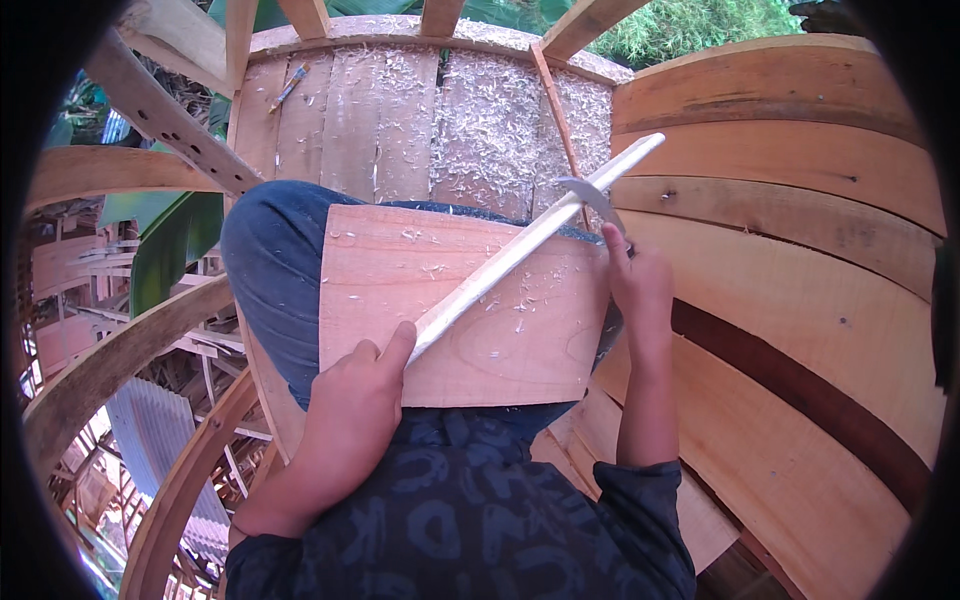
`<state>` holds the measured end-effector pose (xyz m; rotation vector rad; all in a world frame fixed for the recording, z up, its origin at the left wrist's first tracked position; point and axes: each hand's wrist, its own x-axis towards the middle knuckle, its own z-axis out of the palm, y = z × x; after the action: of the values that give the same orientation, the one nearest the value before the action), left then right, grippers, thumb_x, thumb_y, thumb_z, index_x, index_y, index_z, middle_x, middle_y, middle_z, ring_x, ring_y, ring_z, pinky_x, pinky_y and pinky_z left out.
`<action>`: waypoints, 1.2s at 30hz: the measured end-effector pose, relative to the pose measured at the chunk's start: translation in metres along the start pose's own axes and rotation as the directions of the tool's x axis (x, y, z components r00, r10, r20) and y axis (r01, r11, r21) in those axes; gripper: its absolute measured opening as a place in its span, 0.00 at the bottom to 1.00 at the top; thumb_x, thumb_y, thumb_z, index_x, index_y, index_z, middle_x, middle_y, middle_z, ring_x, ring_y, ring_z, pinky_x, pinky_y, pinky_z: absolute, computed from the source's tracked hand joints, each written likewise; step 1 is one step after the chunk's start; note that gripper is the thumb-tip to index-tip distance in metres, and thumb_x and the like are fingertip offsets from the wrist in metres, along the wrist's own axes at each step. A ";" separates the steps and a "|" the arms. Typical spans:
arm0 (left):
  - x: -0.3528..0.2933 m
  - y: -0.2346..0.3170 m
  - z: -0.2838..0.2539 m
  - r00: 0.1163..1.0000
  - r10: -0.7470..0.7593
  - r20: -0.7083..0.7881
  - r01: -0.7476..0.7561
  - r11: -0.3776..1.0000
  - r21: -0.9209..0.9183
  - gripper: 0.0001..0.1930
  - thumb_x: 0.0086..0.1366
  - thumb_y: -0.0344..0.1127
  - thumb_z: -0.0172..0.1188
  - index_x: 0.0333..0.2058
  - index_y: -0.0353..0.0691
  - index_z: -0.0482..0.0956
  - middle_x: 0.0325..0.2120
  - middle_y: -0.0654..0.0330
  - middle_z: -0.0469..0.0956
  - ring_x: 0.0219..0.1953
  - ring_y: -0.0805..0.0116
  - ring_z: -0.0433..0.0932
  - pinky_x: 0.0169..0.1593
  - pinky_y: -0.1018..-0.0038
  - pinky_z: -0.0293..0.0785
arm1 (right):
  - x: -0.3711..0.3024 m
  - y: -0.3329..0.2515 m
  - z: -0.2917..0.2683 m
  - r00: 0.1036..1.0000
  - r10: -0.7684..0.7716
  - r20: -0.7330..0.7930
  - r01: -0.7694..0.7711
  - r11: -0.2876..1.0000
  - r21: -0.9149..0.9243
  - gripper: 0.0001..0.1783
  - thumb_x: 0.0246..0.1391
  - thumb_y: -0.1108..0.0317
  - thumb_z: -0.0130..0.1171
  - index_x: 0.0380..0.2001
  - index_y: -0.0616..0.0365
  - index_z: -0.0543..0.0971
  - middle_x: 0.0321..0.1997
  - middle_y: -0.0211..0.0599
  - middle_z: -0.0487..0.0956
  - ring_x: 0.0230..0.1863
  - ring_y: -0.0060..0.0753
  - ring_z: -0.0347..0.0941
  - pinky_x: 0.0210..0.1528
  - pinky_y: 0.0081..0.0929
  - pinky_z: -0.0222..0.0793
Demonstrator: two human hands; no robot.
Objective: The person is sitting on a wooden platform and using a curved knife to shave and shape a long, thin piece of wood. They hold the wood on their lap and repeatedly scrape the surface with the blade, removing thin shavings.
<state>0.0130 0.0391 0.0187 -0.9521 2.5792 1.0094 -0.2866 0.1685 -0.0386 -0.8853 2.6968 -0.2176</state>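
1. Slanting across the board (465,345) in the head view, the pale stick (515,254) runs toward upper right from the left hand (358,392), which clasps its near end.
2. The right hand (645,287), nearer to the far end, grasps the curved knife (603,206), whose blade crosses the stick.

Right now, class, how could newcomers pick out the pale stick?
Find the broad pinkish board over the jeans. Slanting across it, from the left hand up past the curved knife, runs the pale stick, narrower and whiter than the board.

Your dark shirt (462,488): large grey block letters (417,527).
The letters: scattered across your front, several tilted, faint.
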 end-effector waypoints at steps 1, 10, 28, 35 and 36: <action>-0.002 -0.001 0.003 1.000 0.005 0.003 -0.005 1.000 0.009 0.22 0.61 0.27 0.56 0.55 0.41 0.70 0.25 0.51 0.73 0.27 0.50 0.78 0.30 0.59 0.74 | 0.012 0.015 -0.008 0.998 0.070 0.000 -0.070 0.997 -0.030 0.39 0.56 0.31 0.52 0.20 0.63 0.79 0.18 0.54 0.76 0.25 0.58 0.76 0.28 0.46 0.70; -0.002 -0.004 0.007 1.000 0.005 0.026 -0.005 1.000 0.003 0.24 0.59 0.25 0.56 0.56 0.41 0.69 0.27 0.52 0.72 0.28 0.51 0.78 0.30 0.59 0.74 | -0.037 -0.026 0.010 0.961 -0.265 0.082 0.264 0.964 0.019 0.35 0.54 0.34 0.56 0.20 0.60 0.81 0.17 0.48 0.77 0.22 0.52 0.76 0.26 0.43 0.70; -0.005 -0.001 0.013 1.000 0.024 0.011 -0.024 0.997 0.067 0.27 0.56 0.24 0.56 0.57 0.40 0.69 0.27 0.53 0.70 0.27 0.53 0.77 0.28 0.61 0.74 | -0.039 -0.018 0.001 0.978 -0.192 0.082 0.187 0.980 0.067 0.34 0.55 0.36 0.57 0.21 0.63 0.79 0.16 0.50 0.76 0.22 0.54 0.76 0.26 0.41 0.71; -0.005 -0.003 0.013 0.999 0.031 0.016 -0.033 0.994 0.100 0.28 0.55 0.24 0.57 0.57 0.41 0.69 0.27 0.54 0.70 0.27 0.54 0.77 0.29 0.61 0.74 | -0.021 -0.003 0.012 0.985 -0.169 -0.028 0.169 0.986 -0.015 0.33 0.54 0.36 0.58 0.22 0.60 0.80 0.17 0.48 0.76 0.21 0.53 0.76 0.25 0.42 0.70; -0.004 -0.003 0.012 0.999 0.028 0.024 -0.030 0.997 0.078 0.27 0.56 0.25 0.58 0.57 0.41 0.69 0.27 0.54 0.71 0.27 0.54 0.77 0.29 0.61 0.74 | -0.019 -0.005 0.011 0.986 -0.167 -0.030 0.166 0.986 -0.014 0.33 0.53 0.36 0.58 0.22 0.60 0.80 0.17 0.48 0.76 0.21 0.53 0.76 0.25 0.42 0.70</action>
<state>0.0175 0.0468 0.0097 -0.8810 2.5999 0.9138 -0.2659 0.1759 -0.0431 -1.1209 2.6558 -0.2541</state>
